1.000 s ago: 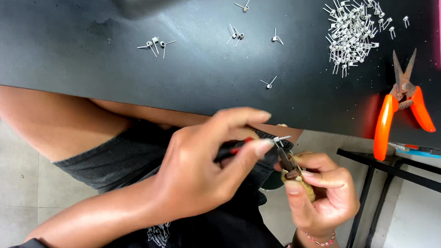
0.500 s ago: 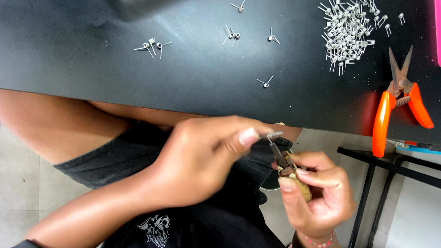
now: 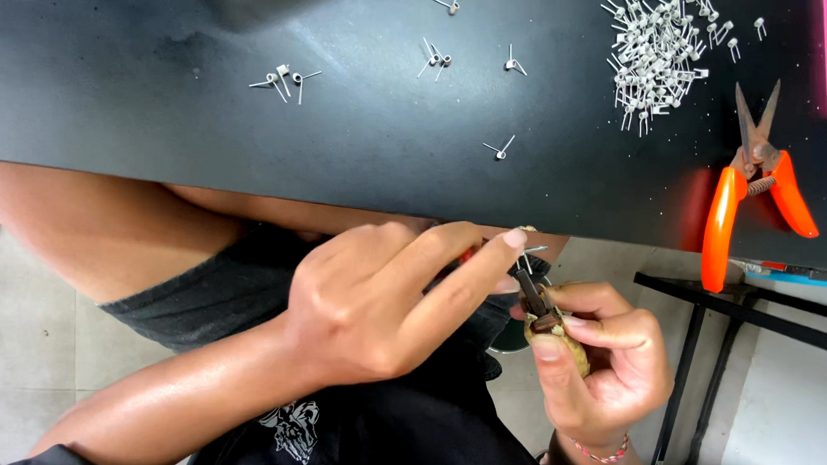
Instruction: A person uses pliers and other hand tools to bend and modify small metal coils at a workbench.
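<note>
Both hands worked below the near edge of the black table (image 3: pixel 241 119), over the lap, with open floor to either side. The left hand (image 3: pixel 379 299) was curled closed around a red-handled tool (image 3: pixel 467 255), forefinger stretched toward a small wire coil (image 3: pixel 530 252). The right hand (image 3: pixel 605 364) gripped a brown-handled rod (image 3: pixel 550 327), tilted up to that coil.

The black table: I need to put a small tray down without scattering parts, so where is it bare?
The black table is bare at its left end, left of the loose wire coils. A smaller bare strip lies between the single coil and the orange cutters. Crowded: the coil pile at upper right.
</note>
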